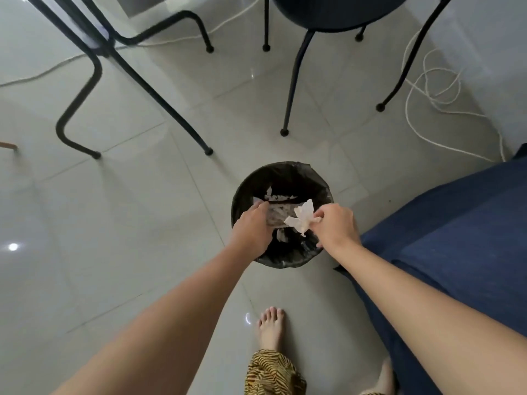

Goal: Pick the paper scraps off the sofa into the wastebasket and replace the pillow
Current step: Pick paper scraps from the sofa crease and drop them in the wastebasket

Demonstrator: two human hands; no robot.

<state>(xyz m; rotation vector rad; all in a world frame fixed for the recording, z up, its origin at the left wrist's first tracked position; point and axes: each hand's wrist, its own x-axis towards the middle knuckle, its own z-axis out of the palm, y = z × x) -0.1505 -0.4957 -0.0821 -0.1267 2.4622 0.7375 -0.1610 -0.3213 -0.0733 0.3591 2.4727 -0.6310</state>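
Observation:
A round black wastebasket (285, 173) with a black liner stands on the floor, with several paper scraps lying inside it. Both my hands hover over its mouth. My right hand (335, 223) pinches a crumpled white paper scrap (302, 219) above the opening. My left hand (252, 228) reaches into the left side of the basket with its fingers curled around a blurred scrap (278, 213). The dark blue sofa (456, 238) fills the right side of the view. No pillow is in view.
Glossy pale floor tiles (128, 223) surround the basket. Black table legs (85, 89) stand at the upper left and a dark chair (328, 12) at the top. A white cable (433, 89) loops on the floor at the upper right. My bare foot (271, 327) is just below the basket.

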